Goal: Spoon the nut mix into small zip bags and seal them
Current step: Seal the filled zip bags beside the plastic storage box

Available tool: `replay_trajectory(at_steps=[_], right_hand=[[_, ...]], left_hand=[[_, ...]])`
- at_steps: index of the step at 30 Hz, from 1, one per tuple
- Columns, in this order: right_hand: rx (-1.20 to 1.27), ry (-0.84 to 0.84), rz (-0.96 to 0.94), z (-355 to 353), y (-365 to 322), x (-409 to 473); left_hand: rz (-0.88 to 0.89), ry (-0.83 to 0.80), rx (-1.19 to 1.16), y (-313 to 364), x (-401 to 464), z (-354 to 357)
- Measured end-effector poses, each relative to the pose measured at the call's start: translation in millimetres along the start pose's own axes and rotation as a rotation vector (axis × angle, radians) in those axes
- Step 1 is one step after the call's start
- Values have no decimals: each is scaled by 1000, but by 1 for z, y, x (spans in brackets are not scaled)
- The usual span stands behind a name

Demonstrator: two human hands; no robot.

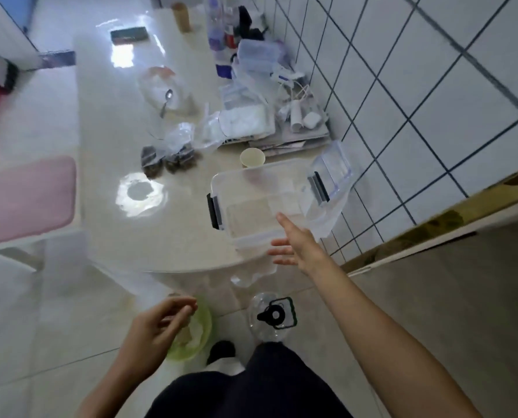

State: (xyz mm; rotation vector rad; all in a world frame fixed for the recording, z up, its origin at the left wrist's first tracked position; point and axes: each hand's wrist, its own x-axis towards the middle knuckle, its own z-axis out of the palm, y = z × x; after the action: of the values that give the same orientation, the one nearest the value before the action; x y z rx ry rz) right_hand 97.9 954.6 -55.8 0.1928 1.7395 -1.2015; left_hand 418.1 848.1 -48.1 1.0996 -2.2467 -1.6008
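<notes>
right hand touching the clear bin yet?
Cannot tell. In the head view the right hand overlaps the near rim of the clear bin with straight fingers, but motion blur hides any contact or gap.

Glossy cream table beside white tiled wall, perhaps kitchen.

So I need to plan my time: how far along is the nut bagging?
Done: two filled bags lie on the table. In hand: nothing; the right hand reaches open toward an apparently empty clear bin, and the left hand holds nothing. Left: the spoon lies in the bowl; whether any mix remains is unclear.
</notes>
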Motion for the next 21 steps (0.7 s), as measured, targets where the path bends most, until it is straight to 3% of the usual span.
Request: replay_trajectory(at_steps=[6, 9, 14, 21], right_hand=[[92, 124, -57, 21, 9, 12], [-19, 165, -111, 10, 18, -5], [-174, 94, -227, 15, 54, -57], [-328, 163, -255, 87, 138, -134]], left_hand=[[-37, 76, 20, -9, -42, 1], [-70, 117, 24, -19, -62, -9], [-68, 147, 4, -36, -86, -37], [-78, 152, 37, -102, -133, -116]])
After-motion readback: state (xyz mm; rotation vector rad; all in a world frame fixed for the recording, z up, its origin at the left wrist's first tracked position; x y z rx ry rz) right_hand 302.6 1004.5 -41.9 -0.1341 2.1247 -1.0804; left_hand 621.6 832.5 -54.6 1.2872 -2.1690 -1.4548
